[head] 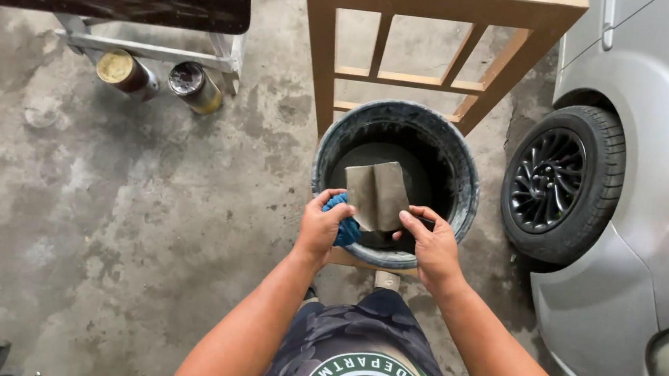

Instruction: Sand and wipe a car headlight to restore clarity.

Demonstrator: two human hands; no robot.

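Grey sheet (378, 193) held by both hands (378, 235) over bucket (463, 174).

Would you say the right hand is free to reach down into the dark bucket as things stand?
Probably not at once: the right hand pinches the grey sheet with the left hand above the bucket. The bucket's mouth itself looks open.

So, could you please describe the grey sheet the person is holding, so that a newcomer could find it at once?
Start at the silver car on the right, then move left past its black wheel to the round dark bucket. Over its mouth, both hands pinch a flat grey sheet; unlike the blue cloth beside it, it looks stiff and four-sided.
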